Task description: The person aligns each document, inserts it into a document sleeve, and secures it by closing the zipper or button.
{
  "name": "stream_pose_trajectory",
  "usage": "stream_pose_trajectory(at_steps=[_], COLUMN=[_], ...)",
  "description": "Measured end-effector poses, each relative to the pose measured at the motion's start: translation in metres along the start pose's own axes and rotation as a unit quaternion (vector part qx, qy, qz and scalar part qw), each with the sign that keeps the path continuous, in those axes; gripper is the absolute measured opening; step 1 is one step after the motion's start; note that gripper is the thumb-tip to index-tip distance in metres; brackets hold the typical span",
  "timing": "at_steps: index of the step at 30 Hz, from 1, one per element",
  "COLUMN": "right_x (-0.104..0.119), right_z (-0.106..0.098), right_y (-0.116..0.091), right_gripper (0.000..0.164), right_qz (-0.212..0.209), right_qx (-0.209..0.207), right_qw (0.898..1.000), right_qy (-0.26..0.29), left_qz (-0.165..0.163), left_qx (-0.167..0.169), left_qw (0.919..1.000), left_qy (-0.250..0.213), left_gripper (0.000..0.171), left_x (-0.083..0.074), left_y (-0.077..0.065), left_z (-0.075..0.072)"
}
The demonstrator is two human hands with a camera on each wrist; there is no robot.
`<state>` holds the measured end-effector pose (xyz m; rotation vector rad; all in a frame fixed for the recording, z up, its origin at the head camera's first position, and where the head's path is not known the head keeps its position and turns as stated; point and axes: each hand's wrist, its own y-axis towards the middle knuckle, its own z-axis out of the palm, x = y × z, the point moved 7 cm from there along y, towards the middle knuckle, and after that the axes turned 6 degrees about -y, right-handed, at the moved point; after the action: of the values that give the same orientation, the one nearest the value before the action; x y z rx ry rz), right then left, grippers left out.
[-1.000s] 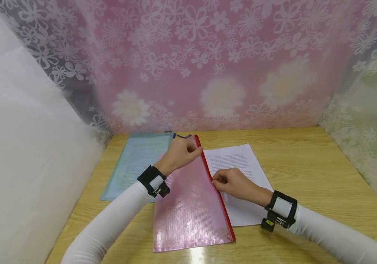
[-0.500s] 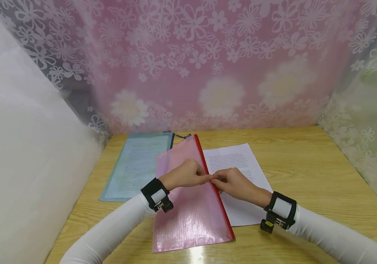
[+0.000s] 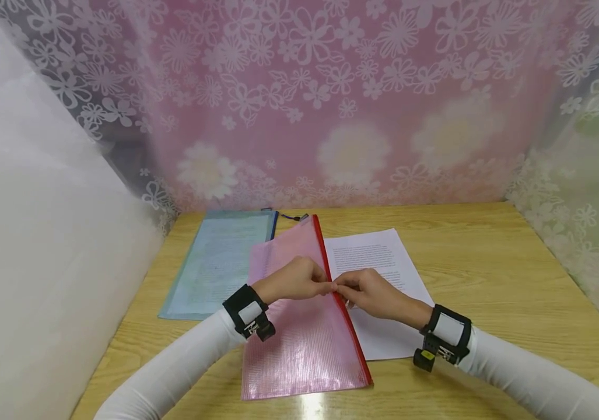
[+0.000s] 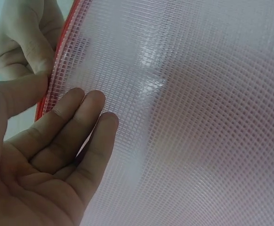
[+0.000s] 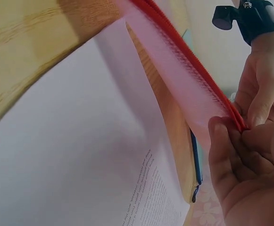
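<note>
A pink mesh zip folder [image 3: 299,356] lies at the front middle, its red zipper edge [image 3: 358,341] on the right side. My left hand [image 3: 295,279] pinches that edge about halfway along, its other fingers [image 4: 96,127] lying over the mesh in the left wrist view. Right beside it, my right hand [image 3: 375,293] grips the same red edge between thumb and fingers, fingertips meeting those of the left. In the right wrist view the zipper edge [image 5: 193,66] is lifted above the printed paper [image 5: 80,127], which lies partly under the folder.
A light blue zip folder [image 3: 215,256] with a dark blue zipper lies at the back left, partly overlapped by the pink one. A dark blue pull cord [image 3: 294,218] sits behind. A pink flowered curtain [image 3: 289,116] closes off the wooden table's [image 3: 488,262] far edge.
My left hand has come down along the red zipper edge from near its top to meet my right hand. My right hand has stayed at nearly the same spot.
</note>
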<state>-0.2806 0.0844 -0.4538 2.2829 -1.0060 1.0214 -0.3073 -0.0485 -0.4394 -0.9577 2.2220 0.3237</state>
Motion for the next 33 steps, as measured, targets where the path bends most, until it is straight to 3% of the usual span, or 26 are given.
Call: stream_pose_trajectory(at_steps=[6, 15, 24, 33], right_x=[0.0, -0.004, -0.017, -0.033], right_z=[-0.002, -0.008, -0.013, -0.018], right_y=[0.002, 0.002, 0.001, -0.004], right_gripper=[0.014, 0.01, 0.009, 0.011], right_qz=[-0.006, 0.013, 0.065, 0.117], right_qx=[-0.017, -0.058, -0.085, -0.096], right_qw=[0.999, 0.994, 0.988, 0.981], right_qy=[-0.027, -0.094, -0.112, -0.12], left_qz=[0.004, -0.036, -0.069, -0.103], left_qx=[0.002, -0.038, -0.096, -0.136], left_qw=[1.0, 0.9986, 0.9929, 0.9853], left_qy=[-0.006, 0.001, -0.013, -0.003], left_gripper=[0.036, 0.044, 0.049, 0.047], left_x=[-0.003, -0.001, -0.002, 0.008], left_y=[-0.001, -0.008, -0.026, -0.05], left_z=[0.002, -0.004, -0.025, -0.045])
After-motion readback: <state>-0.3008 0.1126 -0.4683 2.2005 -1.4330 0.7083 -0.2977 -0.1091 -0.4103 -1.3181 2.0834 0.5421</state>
